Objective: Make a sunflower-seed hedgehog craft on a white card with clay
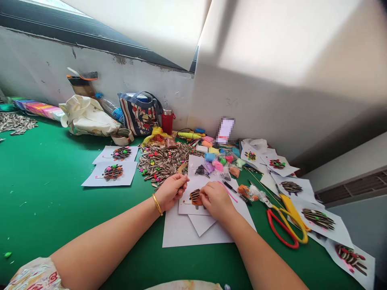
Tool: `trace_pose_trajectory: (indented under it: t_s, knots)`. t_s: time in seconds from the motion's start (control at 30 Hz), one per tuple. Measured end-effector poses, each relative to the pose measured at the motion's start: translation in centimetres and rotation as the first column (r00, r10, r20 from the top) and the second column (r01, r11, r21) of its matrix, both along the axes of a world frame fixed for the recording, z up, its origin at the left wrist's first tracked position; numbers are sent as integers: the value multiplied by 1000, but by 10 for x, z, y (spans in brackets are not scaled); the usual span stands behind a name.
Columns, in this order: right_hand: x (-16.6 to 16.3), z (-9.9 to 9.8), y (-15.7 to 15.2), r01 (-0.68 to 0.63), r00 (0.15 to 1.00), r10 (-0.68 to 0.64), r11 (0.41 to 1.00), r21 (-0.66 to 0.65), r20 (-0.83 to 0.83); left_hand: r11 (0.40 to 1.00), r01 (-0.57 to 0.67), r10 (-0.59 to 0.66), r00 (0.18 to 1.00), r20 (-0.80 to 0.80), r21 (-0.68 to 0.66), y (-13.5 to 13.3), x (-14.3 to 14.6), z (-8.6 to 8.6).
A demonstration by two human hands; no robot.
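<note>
Currently, the right hand (218,201), fingers bunched, grip hidden, is at the edge of the seed-covered figure (196,197) just beside it; apparently seed-setting, calling next for exact placement. Left hand (171,191) curled, contents unclear; seed pile (165,162) beyond it.

A seed-studded orange hedgehog (196,196) lies on paper (184,207).

No text can be read for certain: the faint grey scrawl (232,102) on the pale, flat wall (260,110) is digit-like but unclear, and the blue label (118,114) on the clear plastic bottle (106,104) is too small.
</note>
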State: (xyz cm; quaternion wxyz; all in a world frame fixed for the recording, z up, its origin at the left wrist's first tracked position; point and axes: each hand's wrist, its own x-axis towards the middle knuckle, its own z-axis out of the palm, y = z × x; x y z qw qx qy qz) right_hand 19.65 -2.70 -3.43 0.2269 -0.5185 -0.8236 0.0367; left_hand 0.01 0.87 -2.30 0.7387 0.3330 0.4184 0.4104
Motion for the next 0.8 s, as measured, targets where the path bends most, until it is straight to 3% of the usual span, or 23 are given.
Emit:
trace_pose_trajectory:
  t_s: [0.43,0.6,0.8]
  knots:
    - [-2,-1,1,-16,991,11,999,42,134,1000,14,-14,1000,-14,3,-1,0,2]
    - [2,2,0,-31,998,30,999,21,48,999,7,-5,999,47,-39,1,-2,2]
    - [7,8,-1,18,992,-10,998,63,-123,978,50,-7,979,205,-204,6,-7,8]
